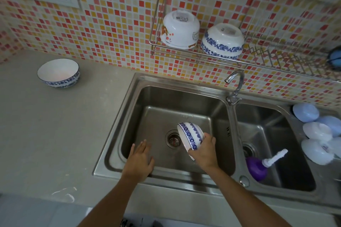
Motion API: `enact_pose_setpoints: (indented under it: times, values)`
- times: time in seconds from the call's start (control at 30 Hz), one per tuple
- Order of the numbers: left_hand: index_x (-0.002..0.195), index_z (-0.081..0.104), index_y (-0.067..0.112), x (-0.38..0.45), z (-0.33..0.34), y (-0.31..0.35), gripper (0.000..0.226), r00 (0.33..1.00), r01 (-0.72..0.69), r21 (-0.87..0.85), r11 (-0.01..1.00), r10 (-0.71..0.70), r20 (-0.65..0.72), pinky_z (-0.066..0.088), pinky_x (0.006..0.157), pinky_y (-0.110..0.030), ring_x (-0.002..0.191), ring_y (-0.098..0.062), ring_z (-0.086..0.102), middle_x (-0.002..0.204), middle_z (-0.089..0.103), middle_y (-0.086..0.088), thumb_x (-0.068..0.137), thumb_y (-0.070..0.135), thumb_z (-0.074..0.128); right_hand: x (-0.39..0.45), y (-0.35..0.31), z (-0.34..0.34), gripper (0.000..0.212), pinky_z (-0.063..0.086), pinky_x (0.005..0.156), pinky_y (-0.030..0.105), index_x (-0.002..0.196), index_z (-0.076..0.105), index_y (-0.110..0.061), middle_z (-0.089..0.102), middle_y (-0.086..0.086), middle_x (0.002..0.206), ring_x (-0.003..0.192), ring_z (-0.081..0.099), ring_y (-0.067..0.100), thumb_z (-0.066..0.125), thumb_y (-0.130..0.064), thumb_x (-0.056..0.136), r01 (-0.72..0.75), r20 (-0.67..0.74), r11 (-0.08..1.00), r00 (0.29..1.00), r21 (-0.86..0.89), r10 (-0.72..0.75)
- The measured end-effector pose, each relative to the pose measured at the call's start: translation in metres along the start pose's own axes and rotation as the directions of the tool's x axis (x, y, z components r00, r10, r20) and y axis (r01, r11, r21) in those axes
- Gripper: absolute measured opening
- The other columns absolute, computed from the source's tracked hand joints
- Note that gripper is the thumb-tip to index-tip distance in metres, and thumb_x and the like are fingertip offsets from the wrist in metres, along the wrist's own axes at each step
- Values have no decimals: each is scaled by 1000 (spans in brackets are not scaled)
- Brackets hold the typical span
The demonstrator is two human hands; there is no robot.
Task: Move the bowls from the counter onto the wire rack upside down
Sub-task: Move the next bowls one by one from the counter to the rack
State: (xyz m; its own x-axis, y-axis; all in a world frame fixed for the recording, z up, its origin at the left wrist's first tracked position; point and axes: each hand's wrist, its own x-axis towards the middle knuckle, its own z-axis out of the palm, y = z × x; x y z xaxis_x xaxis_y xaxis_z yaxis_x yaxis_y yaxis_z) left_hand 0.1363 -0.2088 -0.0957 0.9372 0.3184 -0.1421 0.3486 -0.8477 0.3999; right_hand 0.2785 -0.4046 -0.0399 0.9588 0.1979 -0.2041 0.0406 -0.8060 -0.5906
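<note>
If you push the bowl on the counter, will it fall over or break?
The bowl on the counter stands upright, so it would probably slide, not tip. It looks glazed and hard, likely smooth and somewhat slippery. Pushed off the counter, it might well break.

Glossy glazed ceramic bowls (180, 30); brushed stainless-steel sink (175, 97); shiny metal wire rack (193, 57); matt speckled stone counter (55, 125); glossy mosaic tiles (114, 14).

Head view looks steeply down, close over the sink (118, 116).
</note>
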Motion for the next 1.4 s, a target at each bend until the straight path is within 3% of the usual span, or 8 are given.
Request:
enact_pose_setpoints:
  times: [0.27,0.47,0.57,0.7,0.83,0.93,1.07,1.4]
  values:
    - [148,23,13,-1,-1,0,79,1000,-14,-4,1000,14,-11,-3,118,-36,145,-18,19,155,26,-8,80,51,13,-8,3,0,76,57,71,33,135,35,-14,41,6,125,110,50,24,76,-17,70,316,-20,832,931,-456,-364]
    - [149,13,13,-3,-8,1,64,1000,-1,-26,1000,1,5,-7,118,-34,146,-16,8,158,15,-5,94,39,31,-11,-4,-3,80,55,74,25,137,35,-11,41,8,130,113,49,20,80,-19,71,261,-79,847,940,-463,-333]
    - [150,3,12,0,-15,1,67,999,-26,2,1000,26,37,-10,118,-35,147,-16,-2,160,5,-4,95,42,28,-9,-11,-8,76,53,81,29,127,38,-13,40,5,121,106,49,19,82,-16,65,172,-159,943,962,-284,-223]
    - [150,1,13,20,-44,2,80,990,-133,15,991,133,-38,-10,118,-34,146,-16,-6,159,-2,-2,83,56,4,-2,-36,-25,59,50,73,23,112,47,-11,45,5,115,96,53,18,81,-11,64,-11,-184,972,981,234,55]
    - [150,0,15,66,-102,14,68,943,-209,48,977,214,-256,-11,117,-31,146,-16,-13,156,-10,0,94,51,13,-1,-62,-60,37,60,70,48,119,53,-5,58,14,115,92,61,29,59,-3,83,-302,197,524,948,796,248]
    - [150,-1,15,100,-161,34,62,871,-240,88,967,255,-419,-14,114,-30,143,-14,-17,156,-10,0,100,43,23,-3,-81,-90,28,56,78,55,107,58,-17,55,12,116,104,56,33,47,-1,86,-313,299,294,950,903,92]
    - [151,4,14,142,-226,57,58,762,-304,187,934,356,-540,-10,116,-30,146,-15,-10,158,-3,-2,102,34,28,-3,-112,-126,38,59,70,50,110,58,-26,55,8,122,112,54,34,54,-8,77,-222,241,247,969,943,-48]
    - [150,1,14,179,-254,58,56,800,-277,306,911,395,-452,-3,119,-37,145,-19,-11,159,-2,-4,102,39,16,17,-183,-179,33,61,68,48,117,56,-17,48,17,136,123,51,41,48,-10,86,-67,74,52,987,996,-143]
